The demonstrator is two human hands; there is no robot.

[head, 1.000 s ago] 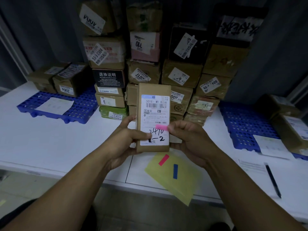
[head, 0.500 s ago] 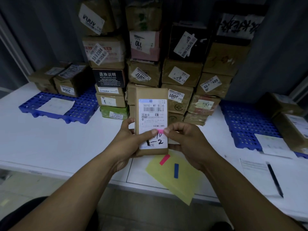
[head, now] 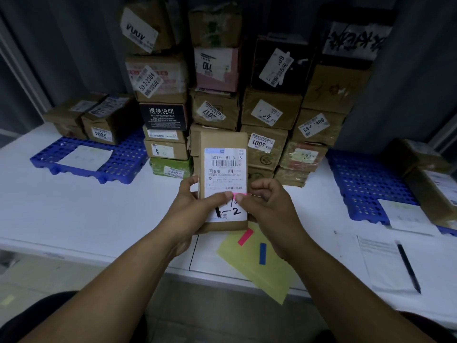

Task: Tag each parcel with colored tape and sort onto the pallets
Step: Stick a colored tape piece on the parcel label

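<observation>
Left hand point(head: 197, 210) grips the parcel point(head: 222, 142) from its left side, the thumb laid across the white label point(head: 226, 169). Right hand point(head: 268, 206), fingers curled at the parcel's right edge, pinches the pink tape strip point(head: 241, 193) against the label; only a sliver of the strip shows beside the two thumb tips. The parcel stands upright in the air above the near edge of the white table point(head: 74, 214).

Just beneath it a yellow sheet point(head: 257, 268) overhangs the table edge, with a spare pink strip point(head: 245, 236) and a blue strip point(head: 262, 253) lying on it. To the right, a pen point(head: 408, 268) rests on a printed paper point(head: 378, 263).

Farther back, the left pallet point(head: 123, 159) and the right pallet point(head: 366, 184), both blue, each carry brown boxes and a white sheet. Between them, a stack of parcels point(head: 269, 110) rises against the dark wall.

A second ago the pink strip showed almost whole at the right fingertips and the left thumb lay lower on the label; now both thumbs cover it, and the parcel sits slightly lower in view.
</observation>
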